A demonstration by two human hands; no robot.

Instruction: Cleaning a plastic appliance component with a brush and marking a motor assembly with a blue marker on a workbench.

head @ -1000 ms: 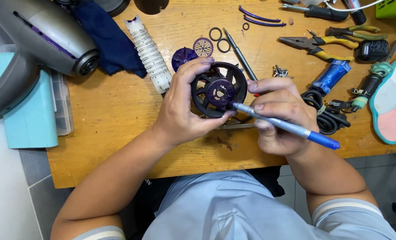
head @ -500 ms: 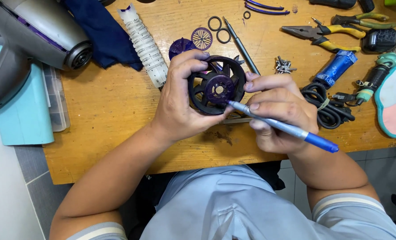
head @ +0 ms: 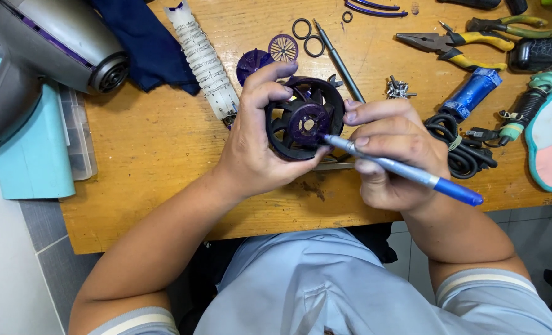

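A clear plastic box point(head: 77, 133) sits at the left edge of the wooden surface point(head: 145, 161), its contents too hidden to tell. Bare wood lies open near the front edge; pliers point(head: 455, 42) and a black cable point(head: 459, 146) crowd the far right. The left hand point(head: 257, 146) has its grip wrapped around a black fan wheel point(head: 300, 121), held above mid-surface. The right hand point(head: 393, 152) pinches a blue-handled tool point(head: 406, 170), its tip at the wheel's purple hub.

The left hand point(head: 257, 149) covers the near rim of the black fan wheel point(head: 300, 121), and its fingers hide part of the purple disc point(head: 253, 62) behind them. The gray hair dryer point(head: 46, 56), far left of that hand, is cut off by the picture's top and left edges. The screwdriver point(head: 406, 170) tip, at the wheel's purple hub, is too small to identify.
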